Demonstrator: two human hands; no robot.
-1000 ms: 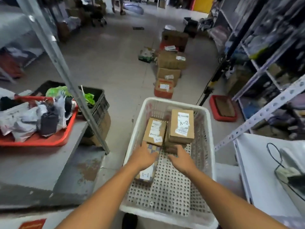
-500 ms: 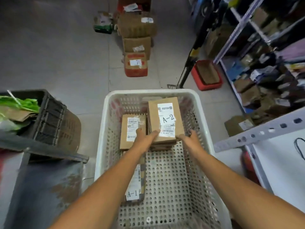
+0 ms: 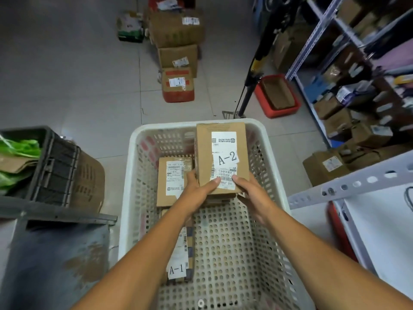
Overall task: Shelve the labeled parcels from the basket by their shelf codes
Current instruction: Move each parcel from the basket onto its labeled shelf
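A white perforated basket (image 3: 271, 153) stands on the floor below me. Both hands hold a brown parcel labelled A-2 (image 3: 221, 153) lifted over the basket's far end. My left hand (image 3: 199, 189) grips its near left corner, thumb on the label. My right hand (image 3: 250, 193) grips its near right corner. Under it lies another brown parcel, mostly hidden. A second labelled parcel (image 3: 174, 180) lies flat at the basket's left. A parcel labelled A-1 (image 3: 181, 260) lies near the left wall, partly hidden by my left forearm.
Several cardboard boxes (image 3: 176, 57) stand in a row on the floor ahead. A shelving rack (image 3: 357, 86) packed with parcels runs along the right, with a red tray (image 3: 277, 95) and a black pole (image 3: 252, 74) beside it. A black crate (image 3: 51, 166) sits left; a white shelf (image 3: 380, 231) is near right.
Both hands have closed on the A-2 parcel and raised it from the stack, so it sits higher and nearer to me. The view has tilted down over the basket.
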